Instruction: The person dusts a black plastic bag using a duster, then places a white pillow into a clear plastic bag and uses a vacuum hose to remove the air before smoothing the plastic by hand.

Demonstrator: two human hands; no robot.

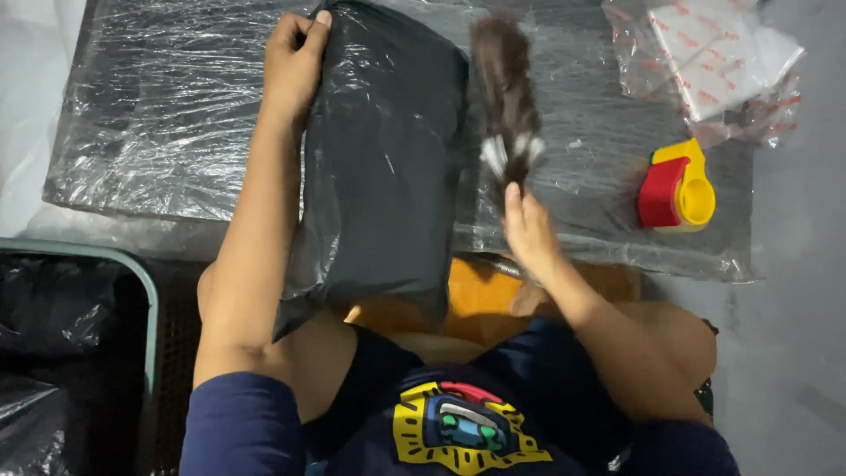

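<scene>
My left hand [294, 60] grips the top edge of a dark grey plastic mailer bag [381, 167] that lies from the wrapped surface down onto my lap. My right hand [527, 227] holds the lower end of a dark brown furry piece with white tufts [508, 97], which stands blurred just right of the bag. Both rest over a low black surface covered in clear plastic wrap [159, 115].
A red and yellow tape dispenser [676, 187] sits on the wrapped surface at right. A clear packet with white and red printed sheets [714, 55] lies at the far right corner. A green-rimmed bin lined with black plastic [70, 353] stands at left.
</scene>
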